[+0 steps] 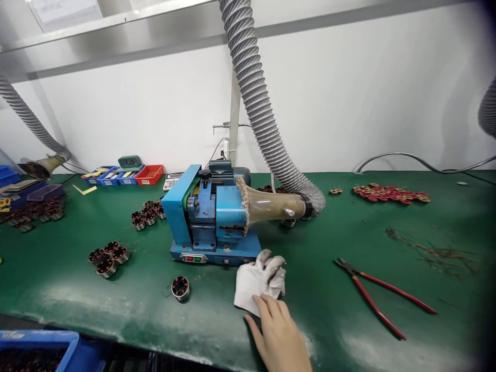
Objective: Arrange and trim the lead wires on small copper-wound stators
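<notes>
My right hand [279,333] reaches in from the bottom, its fingertips at the lower edge of a white work glove [253,284] with grey fingers. The thumb is apart from the other fingers, and no firm grip on the glove shows. The glove lies on the green table in front of a blue motor machine [215,212], which has a red and a green button. To the left sits a single copper-wound stator [180,288]. Red-handled cutters [377,294] lie spread open on the right. My left hand is out of the picture.
A grey ribbed hose [259,103] hangs down to the machine's nozzle. Stators [106,266] stand in groups on the left. Red rings [389,195] and loose wire [437,251] lie right. Small bins [150,174] line the wall; a blue crate [39,337] is bottom left.
</notes>
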{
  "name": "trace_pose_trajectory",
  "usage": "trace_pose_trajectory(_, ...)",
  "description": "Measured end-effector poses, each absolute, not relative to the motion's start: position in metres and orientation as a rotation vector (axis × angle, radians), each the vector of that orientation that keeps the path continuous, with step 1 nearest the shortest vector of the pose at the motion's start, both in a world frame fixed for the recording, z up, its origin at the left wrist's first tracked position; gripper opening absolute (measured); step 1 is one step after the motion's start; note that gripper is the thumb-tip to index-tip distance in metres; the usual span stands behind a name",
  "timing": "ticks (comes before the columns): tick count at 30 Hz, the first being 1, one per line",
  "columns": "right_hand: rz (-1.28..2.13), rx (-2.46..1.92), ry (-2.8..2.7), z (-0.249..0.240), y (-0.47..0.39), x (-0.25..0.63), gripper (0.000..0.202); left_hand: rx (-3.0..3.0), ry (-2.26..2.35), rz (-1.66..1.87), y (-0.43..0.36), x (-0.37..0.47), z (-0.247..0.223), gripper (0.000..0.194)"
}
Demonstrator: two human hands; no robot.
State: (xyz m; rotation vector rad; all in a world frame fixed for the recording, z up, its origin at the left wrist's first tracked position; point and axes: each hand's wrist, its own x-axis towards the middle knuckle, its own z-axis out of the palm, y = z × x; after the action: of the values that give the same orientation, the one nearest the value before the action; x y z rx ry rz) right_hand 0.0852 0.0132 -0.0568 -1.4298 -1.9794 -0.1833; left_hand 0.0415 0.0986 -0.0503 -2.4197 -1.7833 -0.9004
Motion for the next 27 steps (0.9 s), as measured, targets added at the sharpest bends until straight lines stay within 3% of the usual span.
trace_pose_trajectory(2,-0.237,-1.435,-2.021,-0.058,0.013,0.091,0.031,-2.484,-1.744,-0.957,0.094,0.038,-0.034,0.032)
trace_pose_trajectory(7,0.015,-1.343,-2.058,-0.047,0.014,0.075,0.024,-2.808,-1.390,-1.049,0.022,-0.039,-0.006,0.034)
trace_pose_trajectory(10,-0.098,-1.430,-2.099,-0.044,0.015,0.071,0.017,-2.805,-1.448,-0.905,-0.027,-0.088,-0.024,0.028)
trace_pose_trajectory(14,-0.267,-1.545,-2.105,-0.060,0.018,0.081,0.024,-2.799,-1.405,-0.665,-0.035,-0.102,-0.062,0.039)
trace_pose_trajectory(17,0.050,-1.416,-2.100,-0.064,0.019,0.080,0.025,-2.786,-1.170,-0.742,-0.022,-0.098,-0.067,0.042)
trace_pose_trajectory(22,0.744,-1.194,-1.975,-0.028,0.012,0.051,0.026,-2.483,-1.161,-1.035,-0.024,-0.101,-0.029,0.030)
trace_pose_trajectory(27,1.021,-1.131,-1.845,-0.010,0.015,0.030,0.027,-2.425,-1.032,-1.016,-0.023,-0.109,-0.001,0.028)
